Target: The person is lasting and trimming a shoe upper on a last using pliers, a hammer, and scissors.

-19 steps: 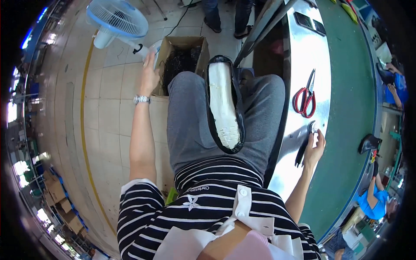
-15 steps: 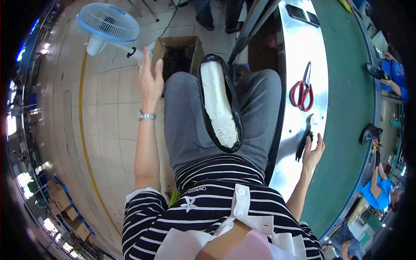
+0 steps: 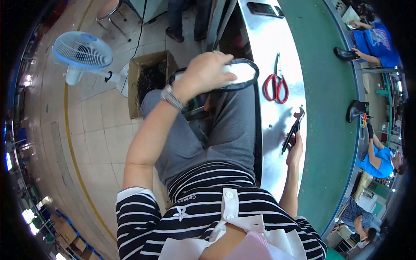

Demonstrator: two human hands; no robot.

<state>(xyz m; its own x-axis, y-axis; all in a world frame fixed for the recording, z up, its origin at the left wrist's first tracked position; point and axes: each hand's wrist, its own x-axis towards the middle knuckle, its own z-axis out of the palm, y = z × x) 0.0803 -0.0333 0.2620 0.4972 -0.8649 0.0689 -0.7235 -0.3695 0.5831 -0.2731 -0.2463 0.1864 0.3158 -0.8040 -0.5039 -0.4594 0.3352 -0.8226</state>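
Observation:
My left hand (image 3: 208,73) grips a black shoe upper with a white insole face (image 3: 242,73), held crosswise above my knees. My right hand (image 3: 296,146) rests on the shiny metal table (image 3: 277,125) and holds black pliers (image 3: 293,129), jaws pointing away from me. Red-handled scissors (image 3: 276,84) lie on the metal just beyond the pliers. I sit in grey trousers and a striped shirt.
A cardboard box (image 3: 143,78) of dark scraps stands on the tiled floor by my left knee, a blue-and-white fan (image 3: 82,54) beside it. A green conveyor belt (image 3: 329,104) carries black shoes (image 3: 356,110). Other people in blue sit across it. A phone (image 3: 265,8) lies far on the table.
My left hand came back from the cardboard box and took hold of the shoe upper, turning it from lengthwise on my lap to crosswise. The right hand kept the pliers on the table.

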